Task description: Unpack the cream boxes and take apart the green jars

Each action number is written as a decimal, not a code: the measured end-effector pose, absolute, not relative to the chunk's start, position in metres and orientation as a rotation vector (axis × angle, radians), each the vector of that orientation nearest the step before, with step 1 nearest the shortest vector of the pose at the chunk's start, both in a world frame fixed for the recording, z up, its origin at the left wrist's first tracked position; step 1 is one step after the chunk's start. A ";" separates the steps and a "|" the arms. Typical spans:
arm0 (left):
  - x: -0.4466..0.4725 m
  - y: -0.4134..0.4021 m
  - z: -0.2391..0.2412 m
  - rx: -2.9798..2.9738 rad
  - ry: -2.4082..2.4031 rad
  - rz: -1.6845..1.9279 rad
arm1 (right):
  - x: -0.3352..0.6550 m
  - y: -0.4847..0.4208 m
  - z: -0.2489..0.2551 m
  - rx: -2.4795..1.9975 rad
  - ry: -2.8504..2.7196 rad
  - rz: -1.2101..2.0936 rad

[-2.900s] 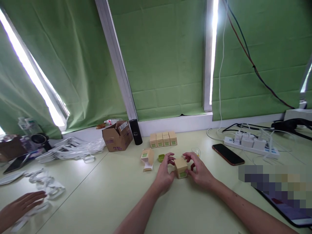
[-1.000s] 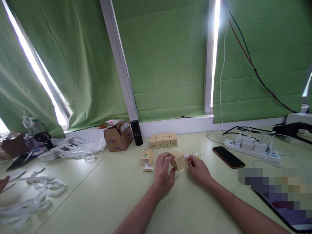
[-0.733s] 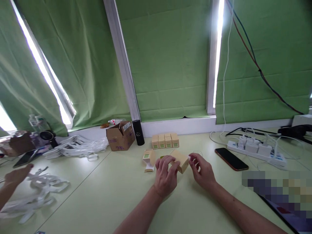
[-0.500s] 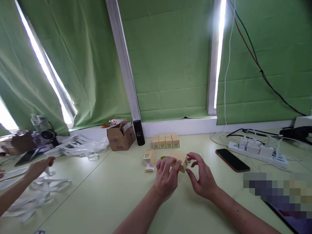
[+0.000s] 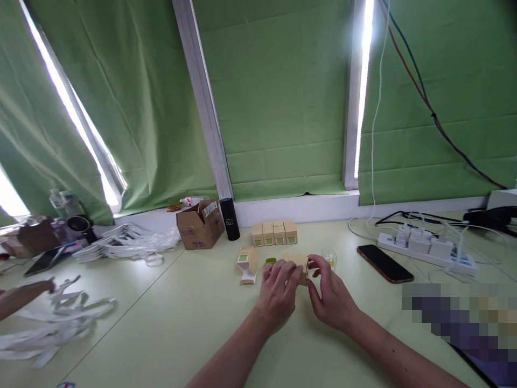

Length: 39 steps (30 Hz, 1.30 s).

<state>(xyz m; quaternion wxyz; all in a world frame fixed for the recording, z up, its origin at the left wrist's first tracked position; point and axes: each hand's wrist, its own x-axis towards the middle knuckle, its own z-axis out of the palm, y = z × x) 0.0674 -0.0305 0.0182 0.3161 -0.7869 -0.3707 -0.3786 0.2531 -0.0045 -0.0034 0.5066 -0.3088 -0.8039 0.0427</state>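
My left hand (image 5: pixel 278 293) is wrapped round a small tan cardboard box (image 5: pixel 297 261), held just above or on the table; I cannot tell which. At the box's right end, the thumb and fingertips of my right hand (image 5: pixel 331 296) pinch its edge. A second small box (image 5: pixel 247 261) stands to the left with its flap folded out at the front. Partly hidden behind my left hand lies a small green item (image 5: pixel 270 261). A clear glass-like container (image 5: pixel 329 258) with something yellow in it sits behind my right hand.
Several closed small boxes (image 5: pixel 274 234) form a row at the back. Left of them stand a black cylinder (image 5: pixel 230 220) and an open carton (image 5: pixel 201 226). A phone (image 5: pixel 385 263) and a power strip (image 5: pixel 428 253) lie right. Another person's hand (image 5: pixel 28 296) handles white straps (image 5: pixel 60 328).
My right hand has moved slightly left, and its fingertips now meet the box's end. The clear container shows more behind it. The other person's arm has drawn back left.
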 end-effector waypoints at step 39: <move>0.069 -0.028 0.017 -2.407 -1.285 -1.100 | 0.257 0.004 0.000 -0.854 -1.803 0.320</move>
